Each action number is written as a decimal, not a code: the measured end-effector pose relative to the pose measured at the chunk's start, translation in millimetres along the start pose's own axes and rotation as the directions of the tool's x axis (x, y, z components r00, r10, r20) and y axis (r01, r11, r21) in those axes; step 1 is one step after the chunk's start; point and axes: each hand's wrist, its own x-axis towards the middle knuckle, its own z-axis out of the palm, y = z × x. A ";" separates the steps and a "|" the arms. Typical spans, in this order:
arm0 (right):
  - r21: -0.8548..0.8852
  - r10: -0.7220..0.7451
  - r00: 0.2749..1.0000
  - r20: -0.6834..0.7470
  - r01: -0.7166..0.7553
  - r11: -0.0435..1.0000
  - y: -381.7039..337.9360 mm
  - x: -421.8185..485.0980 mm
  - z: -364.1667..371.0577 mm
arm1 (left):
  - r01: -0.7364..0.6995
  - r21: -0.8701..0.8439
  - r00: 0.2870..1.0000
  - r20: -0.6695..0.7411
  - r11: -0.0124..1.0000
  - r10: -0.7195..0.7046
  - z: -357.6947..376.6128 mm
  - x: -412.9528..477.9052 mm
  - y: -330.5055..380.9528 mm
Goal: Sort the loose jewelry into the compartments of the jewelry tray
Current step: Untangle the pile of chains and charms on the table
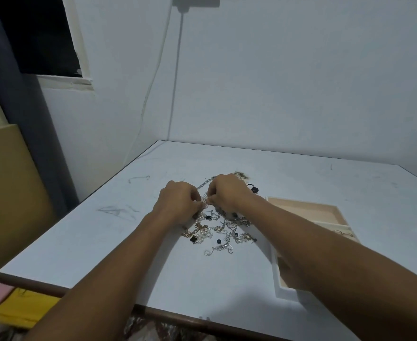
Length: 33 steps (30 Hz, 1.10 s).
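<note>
Both hands meet over the far side of the jewelry pile [217,232] in the middle of the white counter [104,242]. The left hand [179,201] and the right hand [228,193] have their fingers curled, and each pinches one side of a small piece [206,202] held between them just above the heap. Two hands on one item suggests it is snagged on its neighbours and is being worked free, or opened, before it goes anywhere; what kind of piece it is cannot be told. A silver chain [205,183] runs out from behind the hands, probably caught in the same tangle. The tray [300,201] sits just to the right of the pile, close enough for short drops, with the right forearm crossing its near end. Three compartments show at least in part, and one on the right holds a few gold bits; the arm hides the rest. One tray and one pile; the pile is too knotted to count, though a pearl strand [203,233] and one black clover charm [194,239] stand out.
</note>
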 end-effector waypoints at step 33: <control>0.632 0.043 0.999 0.002 -0.035 0.774 53.8 -64.8 -65.1 | 0.149 -0.857 0.987 0.158 0.493 -0.023 -25.4 -29.8 50.0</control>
